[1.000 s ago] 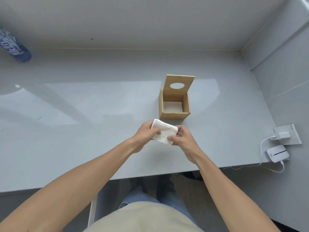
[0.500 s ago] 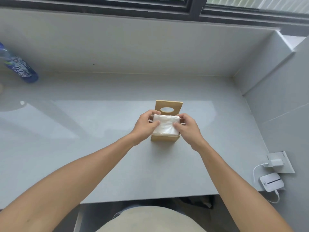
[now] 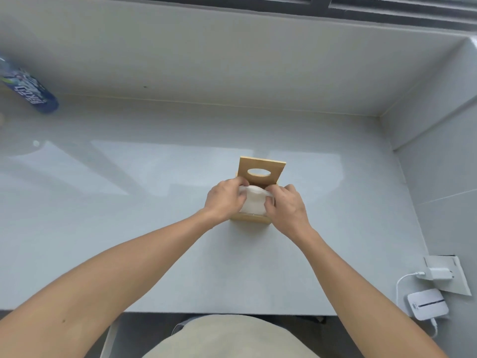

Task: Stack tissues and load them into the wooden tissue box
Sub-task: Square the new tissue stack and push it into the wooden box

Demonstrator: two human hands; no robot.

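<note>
A small wooden tissue box stands in the middle of the grey table, its lid with an oval hole standing up behind it. A white stack of tissues sits in the box's open top, bulging upward. My left hand grips the stack's left side and my right hand grips its right side, fingers curled over the top edge. The box's inside is hidden by the tissues and both hands.
A blue bottle lies at the far left by the back wall. On the right wall sit a socket plate with a white charger and a small white device on a cable. The table's front edge is near my body.
Both hands carried the tissue stack from the table in front of the box up over its opening and have since pressed it lower into the box. The camera tilted upward.
</note>
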